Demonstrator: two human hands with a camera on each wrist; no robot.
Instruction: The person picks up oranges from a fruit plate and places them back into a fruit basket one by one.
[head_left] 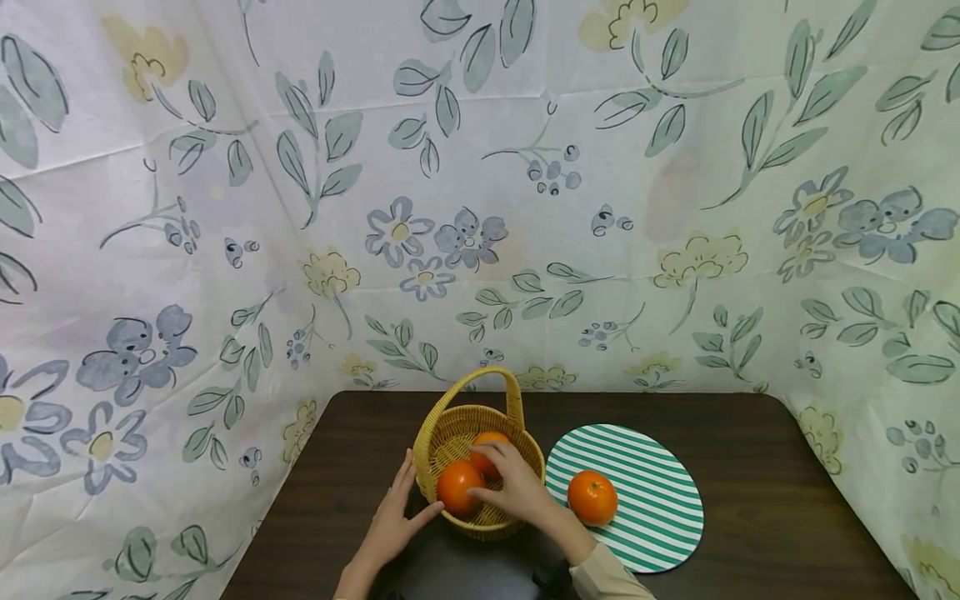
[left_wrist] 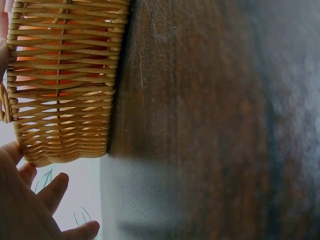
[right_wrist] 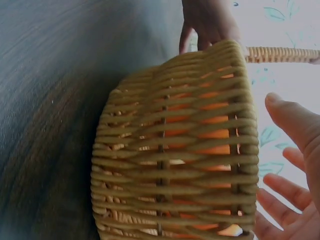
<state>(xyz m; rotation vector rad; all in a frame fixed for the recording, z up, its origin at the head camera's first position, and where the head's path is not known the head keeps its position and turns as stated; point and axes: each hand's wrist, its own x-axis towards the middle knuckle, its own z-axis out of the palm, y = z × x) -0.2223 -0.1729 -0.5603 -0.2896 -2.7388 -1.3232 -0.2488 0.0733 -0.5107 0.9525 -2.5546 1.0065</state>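
Observation:
A yellow wicker basket (head_left: 453,433) with an arched handle stands on the table, holding two oranges. The front orange (head_left: 454,487) lies near the rim, with the back orange (head_left: 491,437) just behind it. My right hand (head_left: 519,485) reaches over the basket from the right, its thumb overlapping the front orange and its fingertips over the back one. In the right wrist view, that thumb and those fingers are spread apart above the rim. Against the basket's left side rests my left hand (head_left: 392,521), fingers extended; in the left wrist view its fingertips meet the wicker wall (left_wrist: 65,130).
Right of the basket, a round green-and-white striped placemat (head_left: 652,492) lies on the dark wooden table (head_left: 757,483). A third orange (head_left: 592,498) sits on its left part. Floral cloth (head_left: 525,250) hangs behind and at both sides.

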